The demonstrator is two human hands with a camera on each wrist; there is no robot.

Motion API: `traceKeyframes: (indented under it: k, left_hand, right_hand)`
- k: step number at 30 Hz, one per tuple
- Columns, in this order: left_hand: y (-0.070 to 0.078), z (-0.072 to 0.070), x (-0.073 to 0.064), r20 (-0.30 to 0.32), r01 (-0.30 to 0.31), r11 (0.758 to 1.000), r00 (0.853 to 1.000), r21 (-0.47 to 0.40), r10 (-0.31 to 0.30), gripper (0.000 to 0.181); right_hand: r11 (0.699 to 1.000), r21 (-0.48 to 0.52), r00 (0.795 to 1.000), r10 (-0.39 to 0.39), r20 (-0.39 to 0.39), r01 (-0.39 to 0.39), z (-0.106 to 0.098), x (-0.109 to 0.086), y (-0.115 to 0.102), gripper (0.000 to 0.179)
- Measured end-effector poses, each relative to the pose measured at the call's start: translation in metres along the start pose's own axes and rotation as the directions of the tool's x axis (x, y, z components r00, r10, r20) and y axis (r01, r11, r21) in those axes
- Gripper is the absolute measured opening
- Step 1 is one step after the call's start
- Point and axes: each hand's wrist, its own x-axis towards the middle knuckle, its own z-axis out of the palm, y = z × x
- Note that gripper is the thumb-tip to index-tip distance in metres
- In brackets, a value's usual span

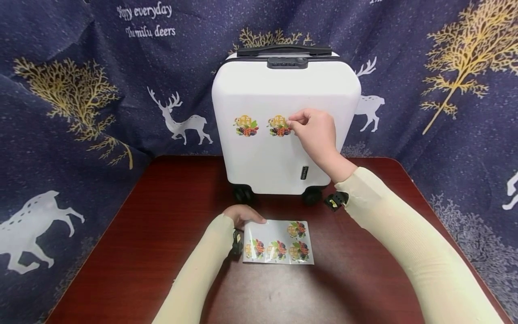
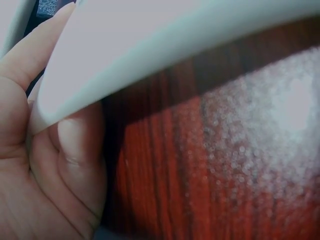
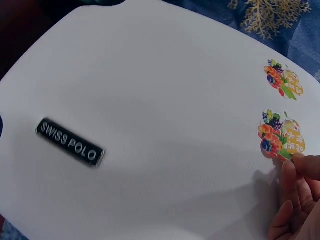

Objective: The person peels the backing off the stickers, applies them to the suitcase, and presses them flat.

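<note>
A white suitcase stands upright, with one fruit sticker on the left of its front. Beside that, a second fruit sticker lies against the shell. My right hand pinches its right edge between thumb and forefinger; the right wrist view shows the fingertips at the sticker's edge. Lower down, my left hand grips the upper left corner of a sticker sheet, thumb on top and fingers curled beneath. Several fruit stickers remain on the sheet. In the left wrist view the sheet bends up from the table.
The dark red wooden table carries the suitcase on black wheels. A black name badge sits low on its front, and a black handle tops it. Behind hangs a blue cloth printed with deer and trees.
</note>
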Motion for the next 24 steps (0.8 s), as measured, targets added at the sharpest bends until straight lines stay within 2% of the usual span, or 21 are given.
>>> traceKeyframes:
  k: [10,24]
  left_hand:
    - [-0.0003,-0.0011,-0.0002,0.004,-0.005,1.000,1.000,0.016,0.005,0.037]
    - [-0.0005,-0.0001,-0.0045,-0.001,-0.018,0.999,1.000,0.037,0.019,0.037]
  right_hand:
    - [0.991,-0.113,0.997,-0.070,-0.040,0.065,0.0009,-0.0004,-0.0019,0.016]
    - [0.991,-0.112,0.995,-0.081,-0.059,0.074,0.0024,-0.0019,0.0037,0.020]
